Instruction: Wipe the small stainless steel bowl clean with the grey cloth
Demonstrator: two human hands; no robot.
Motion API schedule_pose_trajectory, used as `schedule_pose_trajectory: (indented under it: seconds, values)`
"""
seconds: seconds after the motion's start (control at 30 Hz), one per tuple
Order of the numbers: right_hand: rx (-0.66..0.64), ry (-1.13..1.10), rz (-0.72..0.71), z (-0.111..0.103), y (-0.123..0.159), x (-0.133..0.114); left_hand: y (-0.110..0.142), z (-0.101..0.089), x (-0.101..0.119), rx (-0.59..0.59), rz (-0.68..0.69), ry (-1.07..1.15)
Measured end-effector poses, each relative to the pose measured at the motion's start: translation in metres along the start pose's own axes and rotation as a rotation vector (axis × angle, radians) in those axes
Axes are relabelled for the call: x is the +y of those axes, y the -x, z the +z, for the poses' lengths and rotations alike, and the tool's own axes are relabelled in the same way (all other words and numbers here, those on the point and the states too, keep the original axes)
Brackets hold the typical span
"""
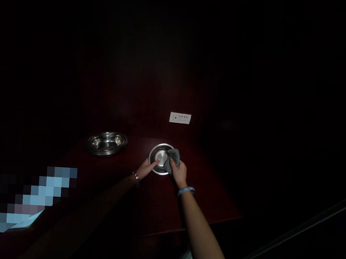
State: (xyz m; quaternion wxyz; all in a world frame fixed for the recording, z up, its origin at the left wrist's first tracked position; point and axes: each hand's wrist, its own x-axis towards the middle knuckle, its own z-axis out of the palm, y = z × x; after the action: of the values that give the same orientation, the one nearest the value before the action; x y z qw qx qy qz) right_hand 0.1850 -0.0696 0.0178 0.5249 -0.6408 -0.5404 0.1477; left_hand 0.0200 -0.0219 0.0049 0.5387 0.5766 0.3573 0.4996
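A round, shiny metal bowl is tilted toward me above the dark red table. My left hand grips its lower left side, with the thumb over the rim and the other fingers hidden behind. In my right hand is a grey-green cloth, bunched and pressed over the bowl's right rim. The thumb lies on the cloth, and the remaining fingers are mostly out of sight behind the bowl. To the left, a stack of wider metal dishes sits on the table.
The dark red table has its front edge near me. A white socket panel is set in the dark wall behind. At lower left lies a bright device with a pixelated screen. Most of the surroundings are too dark to make out.
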Motion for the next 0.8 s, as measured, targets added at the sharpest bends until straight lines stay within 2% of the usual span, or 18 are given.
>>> schedule_pose_trajectory:
  seconds: [0.07,0.17,0.3,0.53,0.8]
  values:
    - [-0.015,-0.021,-0.016,0.000,0.000,-0.003,0.004,-0.001,0.002,-0.023,-0.001,0.015]
    - [-0.025,-0.017,-0.031,-0.001,0.002,-0.008,0.007,-0.004,0.001,0.001,-0.057,0.008]
    - [-0.018,0.100,-0.022,-0.005,0.006,-0.012,0.005,-0.005,-0.003,0.080,-0.086,-0.031]
    - [0.037,0.405,0.019,-0.011,0.009,-0.018,0.001,0.000,-0.011,0.077,-0.031,-0.033]
    - [0.041,0.545,0.042,-0.012,0.013,-0.024,0.001,-0.001,-0.012,0.066,0.028,-0.082]
